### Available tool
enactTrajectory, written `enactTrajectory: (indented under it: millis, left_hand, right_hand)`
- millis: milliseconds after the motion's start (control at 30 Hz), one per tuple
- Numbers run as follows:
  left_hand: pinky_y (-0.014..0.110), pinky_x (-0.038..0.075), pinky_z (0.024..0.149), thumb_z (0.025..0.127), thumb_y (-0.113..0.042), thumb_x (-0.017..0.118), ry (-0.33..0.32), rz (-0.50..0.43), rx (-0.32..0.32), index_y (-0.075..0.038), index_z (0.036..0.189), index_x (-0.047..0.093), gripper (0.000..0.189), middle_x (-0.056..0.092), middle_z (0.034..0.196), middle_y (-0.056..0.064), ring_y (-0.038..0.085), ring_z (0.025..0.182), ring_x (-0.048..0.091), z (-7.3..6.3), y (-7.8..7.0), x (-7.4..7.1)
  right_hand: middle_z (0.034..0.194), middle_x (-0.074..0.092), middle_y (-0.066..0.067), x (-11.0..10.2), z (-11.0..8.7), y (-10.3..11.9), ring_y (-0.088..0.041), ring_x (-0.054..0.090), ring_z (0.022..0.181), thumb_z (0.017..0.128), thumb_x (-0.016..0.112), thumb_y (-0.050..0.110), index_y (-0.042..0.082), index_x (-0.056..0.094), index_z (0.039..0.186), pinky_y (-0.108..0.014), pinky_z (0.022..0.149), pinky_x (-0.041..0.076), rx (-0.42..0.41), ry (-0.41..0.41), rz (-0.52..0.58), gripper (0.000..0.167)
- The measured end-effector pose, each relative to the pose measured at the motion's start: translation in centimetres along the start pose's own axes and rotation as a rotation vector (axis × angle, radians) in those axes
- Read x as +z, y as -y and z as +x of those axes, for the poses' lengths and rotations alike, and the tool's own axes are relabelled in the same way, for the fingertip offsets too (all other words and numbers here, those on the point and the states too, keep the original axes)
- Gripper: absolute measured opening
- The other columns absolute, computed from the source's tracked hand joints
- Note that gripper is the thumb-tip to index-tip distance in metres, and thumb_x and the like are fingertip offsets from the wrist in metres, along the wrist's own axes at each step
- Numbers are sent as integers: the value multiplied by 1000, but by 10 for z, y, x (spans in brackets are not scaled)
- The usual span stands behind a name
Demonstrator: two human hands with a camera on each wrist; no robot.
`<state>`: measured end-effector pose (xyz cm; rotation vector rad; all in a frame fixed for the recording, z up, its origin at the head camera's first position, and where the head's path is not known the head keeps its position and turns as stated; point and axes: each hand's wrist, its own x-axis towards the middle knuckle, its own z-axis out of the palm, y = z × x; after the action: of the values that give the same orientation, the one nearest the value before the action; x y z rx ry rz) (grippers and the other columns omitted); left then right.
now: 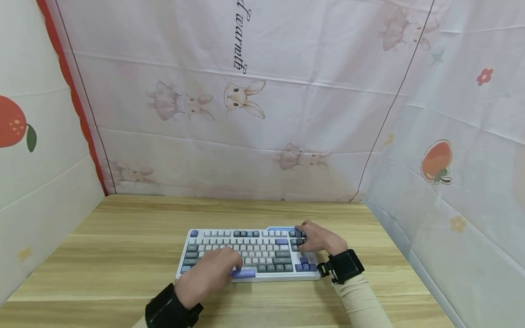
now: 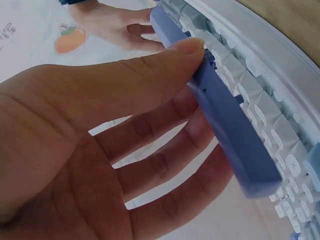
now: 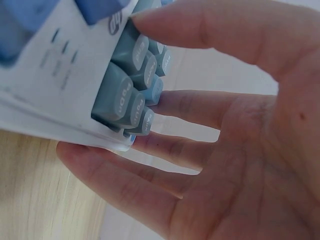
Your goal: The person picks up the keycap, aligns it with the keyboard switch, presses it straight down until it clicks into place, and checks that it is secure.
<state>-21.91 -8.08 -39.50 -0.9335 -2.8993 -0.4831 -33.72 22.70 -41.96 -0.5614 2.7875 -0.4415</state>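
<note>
A white keyboard (image 1: 256, 255) with grey, white and purple keycaps lies on the wooden table. My left hand (image 1: 211, 273), over its front left part, pinches the long purple spacebar keycap (image 2: 235, 135) with the thumb on top. In the left wrist view small clips show on the keycap's side, and it is tilted up from the key rows. My right hand (image 1: 321, 239) grips the far right corner of the keyboard. In the right wrist view its thumb (image 3: 170, 22) lies by the End key (image 3: 140, 52), with the other fingers along the outer edge.
The wooden table (image 1: 123, 255) extends around the keyboard on all sides. Behind it hangs a pale cloth (image 1: 287, 109) printed with rabbits, and more printed cloth closes off the left and right sides. Each wrist wears a black strap (image 1: 346, 265).
</note>
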Motion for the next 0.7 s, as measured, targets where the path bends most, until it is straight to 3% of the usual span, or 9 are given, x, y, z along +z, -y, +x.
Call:
enactTrajectory:
  millis: [167, 400, 700]
  left_hand:
    - [23, 43, 58, 77, 4, 83, 9, -10, -10, -15, 81, 75, 21, 73, 82, -4, 3, 69, 51, 1, 1, -2]
    - [27, 54, 66, 78, 2, 84, 27, -24, -43, -13, 89, 79, 20, 76, 91, 0, 12, 81, 67, 4, 0, -4]
    - [29, 55, 68, 76, 0, 86, 38, 2, -69, -14, 89, 80, 19, 77, 91, 0, 12, 82, 67, 10, 1, -1]
  right_hand:
    - [149, 48, -25, 0, 0, -1, -41, 52, 134, 85, 79, 14, -3, 48, 150, -58, 112, 45, -5, -2, 0, 74]
    - [150, 48, -25, 0, 0, -1, -42, 51, 135, 85, 79, 15, -3, 48, 150, -60, 112, 45, -8, 3, 9, 75]
    - [148, 49, -24, 0, 1, -1, -39, 53, 132, 85, 80, 15, -2, 48, 150, -58, 112, 46, -2, -4, 1, 75]
